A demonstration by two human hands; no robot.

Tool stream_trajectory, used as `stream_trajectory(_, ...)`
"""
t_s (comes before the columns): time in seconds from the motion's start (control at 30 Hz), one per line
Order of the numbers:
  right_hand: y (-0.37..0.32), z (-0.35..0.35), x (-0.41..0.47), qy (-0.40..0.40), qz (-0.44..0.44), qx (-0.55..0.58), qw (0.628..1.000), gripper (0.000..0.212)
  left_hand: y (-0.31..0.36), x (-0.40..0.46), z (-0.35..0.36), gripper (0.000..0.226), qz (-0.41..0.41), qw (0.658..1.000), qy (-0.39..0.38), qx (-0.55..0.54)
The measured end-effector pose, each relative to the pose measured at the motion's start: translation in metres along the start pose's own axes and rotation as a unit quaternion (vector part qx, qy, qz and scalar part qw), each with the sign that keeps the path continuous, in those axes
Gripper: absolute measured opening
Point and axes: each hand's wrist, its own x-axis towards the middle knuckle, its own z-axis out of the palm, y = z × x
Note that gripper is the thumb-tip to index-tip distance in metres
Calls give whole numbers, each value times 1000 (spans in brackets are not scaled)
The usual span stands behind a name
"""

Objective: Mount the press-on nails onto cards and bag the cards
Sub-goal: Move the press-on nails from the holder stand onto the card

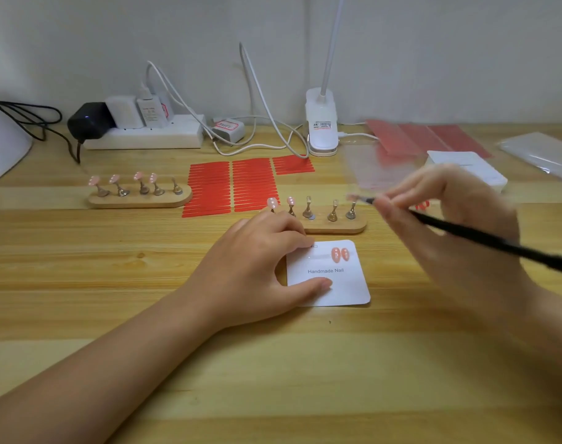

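A white card (340, 290) printed "Handmade Nail" lies on the wooden table, with two pink nails (340, 254) stuck near its top right. My left hand (257, 261) rests on the card's left side, thumb pressing its lower part. My right hand (449, 219) is blurred and grips a thin black tool (484, 237) whose tip carries a small pink nail (353, 197). Just beyond the card, the near wooden stand (334, 226) holds two pink nails (281, 202) on its left pegs; three pegs are bare. A far stand (140, 200) at the left carries several pink nails.
Red adhesive strips (231, 187) lie between the stands. A power strip (145, 136) with chargers and cables and a white clip lamp (322, 129) line the wall. A white card stack (465, 168), red sheets (427, 137) and clear bags (542, 153) sit at the right.
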Motion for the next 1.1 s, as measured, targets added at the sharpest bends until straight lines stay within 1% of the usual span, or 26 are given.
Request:
stream_trajectory(0.1, 0, 10, -18, -23, -21, -52, 998, 17, 0, 0, 1, 61, -1, 1000, 2, -1)
stream_trajectory(0.2, 2, 13, -22, -52, -49, -75, 995, 15, 0, 0, 1, 61, -1, 1000, 3, -4)
stream_trajectory(0.3, 5, 14, -22, -77, -72, -115, 988, 20, 0, 0, 1, 61, -3, 1000, 3, -6)
stream_trajectory(0.43, 8, 17, -23, -115, -114, -169, 972, 19, 0, 0, 1, 59, 2, 1000, 6, -8)
stream_trajectory(0.67, 6, 16, -21, -161, -180, -221, 945, 21, 0, 0, 1, 60, 1, 1000, 5, -6)
stream_trajectory(0.8, 3, 14, -19, -188, -200, -242, 931, 23, 1, 0, 1, 60, 1, 1000, 5, -7)
stream_trajectory(0.87, 2, 12, -19, -199, -198, -248, 927, 23, 1, 0, 1, 60, 1, 1000, 7, -8)
stream_trajectory(0.97, -1, 10, -18, -203, -170, -237, 935, 21, 1, 0, 1, 60, -1, 1000, 6, -6)
stream_trajectory(1.03, -3, 9, -17, -189, -131, -214, 949, 20, 1, 0, 1, 60, -1, 1000, 7, -7)
stream_trajectory(1.1, -5, 7, -15, -174, -73, -171, 967, 22, 1, 0, 1, 60, -3, 1000, 5, -8)
